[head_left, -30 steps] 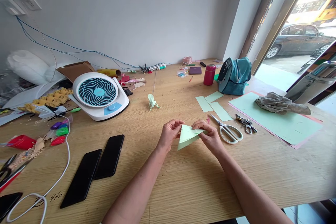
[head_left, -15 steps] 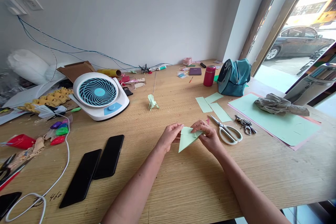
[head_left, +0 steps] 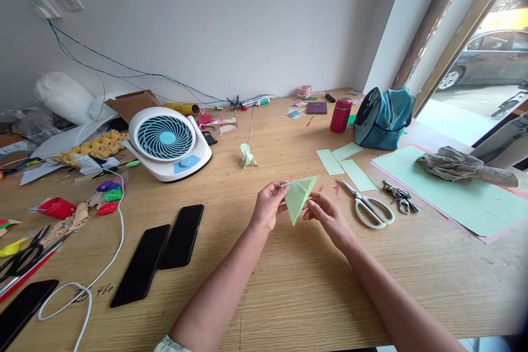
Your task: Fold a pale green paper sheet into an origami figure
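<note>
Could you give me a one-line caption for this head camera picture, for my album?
Two hands, left hand and right hand, hold a folded green paper triangle above a cluttered wooden table.

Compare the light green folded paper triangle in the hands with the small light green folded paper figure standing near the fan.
The light green folded paper triangle is held above the wooden table by the left hand and right hand; the small light green paper figure stands untouched. The triangle is larger and flat; the figure is many-folded and upright. Both share one pale green.

Scissors right; bare table near
</note>
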The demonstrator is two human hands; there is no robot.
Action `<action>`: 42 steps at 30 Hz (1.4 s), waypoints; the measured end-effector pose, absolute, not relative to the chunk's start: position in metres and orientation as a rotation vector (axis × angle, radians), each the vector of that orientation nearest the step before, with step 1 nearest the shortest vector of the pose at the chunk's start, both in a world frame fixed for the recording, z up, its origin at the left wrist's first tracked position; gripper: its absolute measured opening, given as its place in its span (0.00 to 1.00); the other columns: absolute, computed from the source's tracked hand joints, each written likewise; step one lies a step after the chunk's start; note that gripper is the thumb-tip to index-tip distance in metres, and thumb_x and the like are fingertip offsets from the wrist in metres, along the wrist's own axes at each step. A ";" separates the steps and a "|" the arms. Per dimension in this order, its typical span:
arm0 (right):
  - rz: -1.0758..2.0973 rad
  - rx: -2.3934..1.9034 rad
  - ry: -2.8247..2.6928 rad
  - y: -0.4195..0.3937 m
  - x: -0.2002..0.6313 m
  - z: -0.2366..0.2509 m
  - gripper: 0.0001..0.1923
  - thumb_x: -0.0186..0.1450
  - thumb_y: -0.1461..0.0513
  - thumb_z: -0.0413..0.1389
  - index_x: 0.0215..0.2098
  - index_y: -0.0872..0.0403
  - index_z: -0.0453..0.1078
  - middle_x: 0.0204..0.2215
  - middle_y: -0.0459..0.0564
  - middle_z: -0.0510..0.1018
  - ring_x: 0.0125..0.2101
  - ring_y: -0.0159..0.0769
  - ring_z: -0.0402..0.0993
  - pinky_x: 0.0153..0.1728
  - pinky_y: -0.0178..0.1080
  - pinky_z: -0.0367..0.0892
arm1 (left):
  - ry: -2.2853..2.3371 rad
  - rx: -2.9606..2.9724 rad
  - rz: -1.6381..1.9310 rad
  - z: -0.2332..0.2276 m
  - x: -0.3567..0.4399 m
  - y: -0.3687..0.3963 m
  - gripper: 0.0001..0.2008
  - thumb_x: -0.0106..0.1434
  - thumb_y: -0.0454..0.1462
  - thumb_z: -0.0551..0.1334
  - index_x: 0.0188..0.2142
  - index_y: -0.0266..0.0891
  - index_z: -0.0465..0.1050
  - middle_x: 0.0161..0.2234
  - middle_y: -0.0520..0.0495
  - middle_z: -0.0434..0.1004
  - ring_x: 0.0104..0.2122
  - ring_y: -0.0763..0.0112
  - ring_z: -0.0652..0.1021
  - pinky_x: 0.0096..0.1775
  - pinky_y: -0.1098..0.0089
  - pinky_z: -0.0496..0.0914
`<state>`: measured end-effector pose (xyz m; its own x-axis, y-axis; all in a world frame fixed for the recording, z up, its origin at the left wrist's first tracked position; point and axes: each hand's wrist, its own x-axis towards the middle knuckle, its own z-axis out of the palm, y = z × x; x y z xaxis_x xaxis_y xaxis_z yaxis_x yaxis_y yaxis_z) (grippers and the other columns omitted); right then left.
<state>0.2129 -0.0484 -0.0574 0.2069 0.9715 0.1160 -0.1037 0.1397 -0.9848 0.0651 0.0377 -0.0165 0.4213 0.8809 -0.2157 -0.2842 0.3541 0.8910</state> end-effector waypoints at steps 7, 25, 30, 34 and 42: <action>1.266 -1.182 -1.215 -0.054 0.196 -0.053 0.30 0.65 0.39 0.50 0.33 0.56 0.76 0.29 0.53 0.81 0.27 0.36 0.74 0.32 0.39 0.69 | 0.784 0.857 1.003 -0.018 0.065 0.038 0.25 0.43 0.44 0.76 0.38 0.39 0.73 0.35 0.49 0.78 0.32 0.71 0.77 0.34 0.69 0.74; 1.332 -1.205 -1.179 -0.051 0.190 -0.060 0.30 0.62 0.39 0.53 0.33 0.55 0.80 0.27 0.53 0.83 0.20 0.33 0.71 0.27 0.38 0.68 | 0.841 0.907 1.127 -0.021 0.072 0.031 0.22 0.47 0.42 0.73 0.39 0.39 0.71 0.36 0.49 0.79 0.34 0.70 0.78 0.35 0.70 0.71; 1.328 -1.252 -1.155 -0.050 0.189 -0.061 0.27 0.60 0.40 0.57 0.33 0.55 0.80 0.26 0.52 0.83 0.19 0.31 0.70 0.24 0.36 0.66 | 0.835 0.912 1.137 -0.021 0.073 0.029 0.21 0.48 0.41 0.73 0.39 0.38 0.70 0.37 0.48 0.79 0.34 0.71 0.78 0.35 0.71 0.71; 1.349 -1.216 -1.117 -0.050 0.189 -0.060 0.25 0.59 0.41 0.59 0.31 0.55 0.79 0.25 0.51 0.82 0.18 0.31 0.70 0.23 0.35 0.66 | 0.839 0.929 1.134 -0.020 0.073 0.028 0.22 0.49 0.42 0.73 0.40 0.39 0.70 0.38 0.47 0.79 0.36 0.69 0.78 0.37 0.70 0.71; 1.286 -1.147 -1.079 -0.048 0.194 -0.062 0.25 0.60 0.41 0.59 0.32 0.55 0.79 0.25 0.51 0.82 0.19 0.31 0.69 0.23 0.35 0.66 | 0.759 1.035 0.836 -0.018 0.068 0.032 0.23 0.49 0.48 0.73 0.41 0.39 0.73 0.37 0.48 0.77 0.34 0.72 0.76 0.36 0.71 0.70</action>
